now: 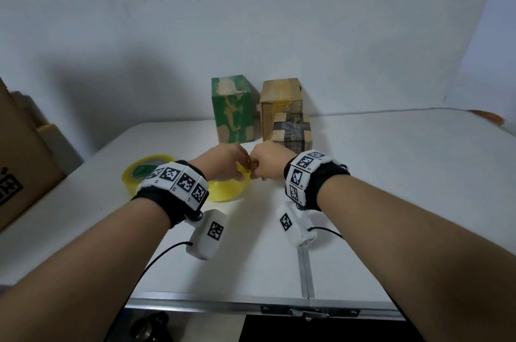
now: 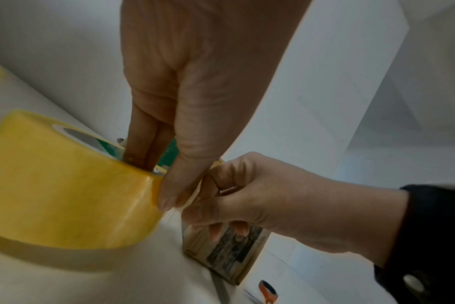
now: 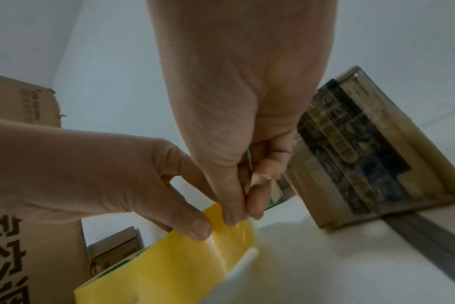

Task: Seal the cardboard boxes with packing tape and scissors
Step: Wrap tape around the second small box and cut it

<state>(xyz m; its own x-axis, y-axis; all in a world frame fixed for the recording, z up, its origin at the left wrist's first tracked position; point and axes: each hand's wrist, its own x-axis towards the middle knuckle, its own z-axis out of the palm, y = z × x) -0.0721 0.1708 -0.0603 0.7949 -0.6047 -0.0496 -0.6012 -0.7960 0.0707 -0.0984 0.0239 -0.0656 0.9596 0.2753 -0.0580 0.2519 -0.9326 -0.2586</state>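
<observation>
Yellow translucent packing tape, a wide roll (image 1: pixel 227 190), stands on the white folding table (image 1: pixel 391 174) in the head view, with the left hand (image 1: pixel 223 163) gripping its rim and the right hand (image 1: pixel 265 164) meeting it at the top. A second yellow tape roll (image 1: pixel 145 174) lies flat just left. Behind stand a green cardboard box (image 1: pixel 233 109), a tall brown cardboard box (image 1: pixel 280 101) and a small taped brown box (image 1: pixel 291 132).

From the left wrist, fingers (image 2: pixel 143 144) reach into the roll's core, thumb outside. Orange-handled scissors (image 2: pixel 266 291) lie beyond.

From the right wrist, thumb and fingertips (image 3: pixel 255 205) pinch the tape's loose end at the roll's edge.
</observation>
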